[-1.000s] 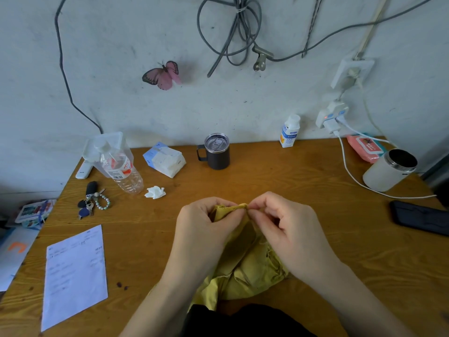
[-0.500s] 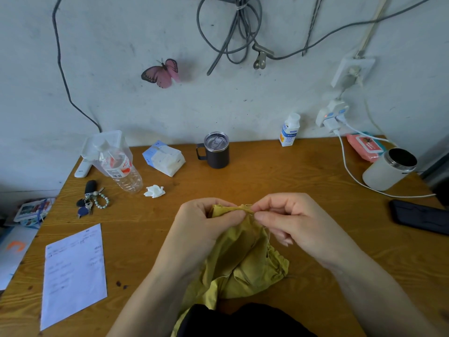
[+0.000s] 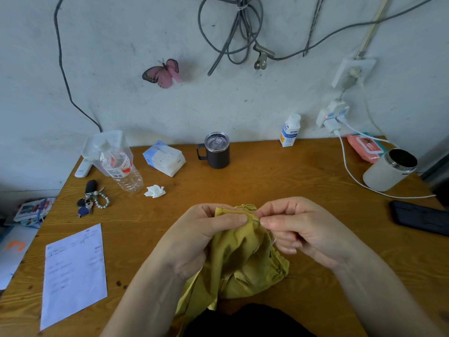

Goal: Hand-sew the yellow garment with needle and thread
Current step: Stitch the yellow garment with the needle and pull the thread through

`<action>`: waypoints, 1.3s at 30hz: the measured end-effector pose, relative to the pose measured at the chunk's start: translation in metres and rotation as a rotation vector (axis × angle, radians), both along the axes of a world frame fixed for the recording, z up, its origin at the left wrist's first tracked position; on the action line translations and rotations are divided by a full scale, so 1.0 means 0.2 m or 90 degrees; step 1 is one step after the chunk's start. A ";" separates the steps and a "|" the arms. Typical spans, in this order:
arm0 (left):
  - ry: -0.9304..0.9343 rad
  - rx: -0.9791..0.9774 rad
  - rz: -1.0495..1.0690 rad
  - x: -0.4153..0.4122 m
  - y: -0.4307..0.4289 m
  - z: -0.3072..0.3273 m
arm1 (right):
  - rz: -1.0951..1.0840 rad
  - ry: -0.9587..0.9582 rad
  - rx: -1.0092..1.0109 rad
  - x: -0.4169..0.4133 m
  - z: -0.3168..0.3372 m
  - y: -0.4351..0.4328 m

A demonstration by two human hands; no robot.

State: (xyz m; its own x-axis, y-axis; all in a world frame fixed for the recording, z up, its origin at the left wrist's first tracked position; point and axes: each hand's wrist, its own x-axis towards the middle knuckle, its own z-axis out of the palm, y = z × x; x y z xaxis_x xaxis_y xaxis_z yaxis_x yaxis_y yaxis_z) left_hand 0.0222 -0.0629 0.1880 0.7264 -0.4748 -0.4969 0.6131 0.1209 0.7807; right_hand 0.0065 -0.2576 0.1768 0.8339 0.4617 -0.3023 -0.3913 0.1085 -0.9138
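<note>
Where the 2 hands meet over the near-middle of the wooden table (image 3: 267, 181), the yellow garment (image 3: 243, 261) is bunched up, its lower folds lying on the wood and trailing to the near edge. The left hand (image 3: 201, 237) grips the upper hem, thumb laid along the fabric over curled fingers. The right hand (image 3: 301, 229) pinches thumb against forefinger on the hem's right end, its other fingers curled beneath. A pale thread (image 3: 273, 240) runs down just beside it.

Farther left lies a printed paper sheet (image 3: 74, 273), its text too small to read. A plastic bottle (image 3: 121, 169) carries a red-and-white label, and a small white bottle (image 3: 289, 132) at the wall a blue-and-orange one. Neither is legible. A dark lidded mug (image 3: 217, 152) stands between them.
</note>
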 end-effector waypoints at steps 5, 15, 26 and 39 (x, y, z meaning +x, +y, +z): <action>0.004 -0.018 -0.006 0.01 0.00 -0.01 | 0.001 0.001 0.017 0.00 -0.01 0.00; 0.039 -0.063 -0.024 0.01 0.01 -0.02 | -0.002 -0.016 0.041 -0.01 -0.02 0.01; 0.060 -0.094 -0.005 -0.01 -0.01 -0.04 | -0.079 -0.120 -0.014 -0.04 -0.03 0.08; 0.030 0.013 0.042 -0.01 -0.02 -0.03 | -0.230 -0.469 -0.321 -0.02 -0.05 0.08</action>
